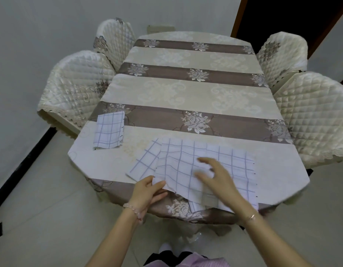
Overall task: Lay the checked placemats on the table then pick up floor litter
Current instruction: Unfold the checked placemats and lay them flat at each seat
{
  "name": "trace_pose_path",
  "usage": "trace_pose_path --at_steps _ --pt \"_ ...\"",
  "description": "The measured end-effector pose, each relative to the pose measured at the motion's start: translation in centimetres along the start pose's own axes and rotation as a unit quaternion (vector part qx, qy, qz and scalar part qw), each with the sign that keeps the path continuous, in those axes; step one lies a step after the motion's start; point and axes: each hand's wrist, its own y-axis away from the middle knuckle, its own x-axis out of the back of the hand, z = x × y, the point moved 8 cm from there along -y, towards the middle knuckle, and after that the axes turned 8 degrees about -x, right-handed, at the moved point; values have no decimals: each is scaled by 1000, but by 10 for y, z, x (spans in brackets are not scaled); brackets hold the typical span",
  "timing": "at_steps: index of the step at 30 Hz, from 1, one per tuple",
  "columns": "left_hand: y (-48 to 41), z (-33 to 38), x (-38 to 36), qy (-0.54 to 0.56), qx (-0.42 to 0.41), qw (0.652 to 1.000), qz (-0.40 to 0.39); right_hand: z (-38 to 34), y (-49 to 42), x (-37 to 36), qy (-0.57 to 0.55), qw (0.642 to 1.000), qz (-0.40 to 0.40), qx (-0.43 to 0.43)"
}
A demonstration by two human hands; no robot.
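Note:
A large white placemat with blue checks (230,168) lies at the near edge of the table (186,97), its front edge hanging over. My left hand (147,191) pinches its near left corner. My right hand (215,176) rests on top of it with fingers spread, blurred. A second checked placemat (143,162) sticks out from under its left side. A third, smaller folded one (109,130) lies alone near the table's left edge.
The table wears a cream and brown flowered cloth. Quilted cream chairs stand at the left (76,87), back left (114,41), back right (282,53) and right (317,116). A clear plastic object (193,237) lies on the tiled floor under the near edge. A dark doorway opens at the back right.

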Motion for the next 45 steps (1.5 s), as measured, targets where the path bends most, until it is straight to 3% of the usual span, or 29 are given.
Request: trace_pose_path --at_steps 4,8,12,19,24,28,36,41,45 --pt "7 15 -14 0 -31 999 -15 -26 26 -53 30 995 -70 67" --pt "14 33 -27 -18 -70 997 -18 -29 27 -42 -45 997 -17 61" --pt "19 59 -31 -38 -117 992 -40 -30 24 -19 -143 989 -16 25" --pt "11 121 26 -16 -190 982 -1 -22 1 84 -244 964 105 -25" --pt "-25 150 63 34 -177 983 26 -13 -22 151 -255 949 176 -60" --pt "-63 166 80 3 -161 986 53 2 -54 168 -206 965 126 -104" --pt "-142 168 88 -212 -134 961 119 64 -125 159 -198 952 107 -209" --pt "-161 119 90 -228 -24 971 73 106 -143 149 -175 940 138 -260" --pt "-146 74 103 -206 28 977 46 130 -128 135 -193 932 108 -287"
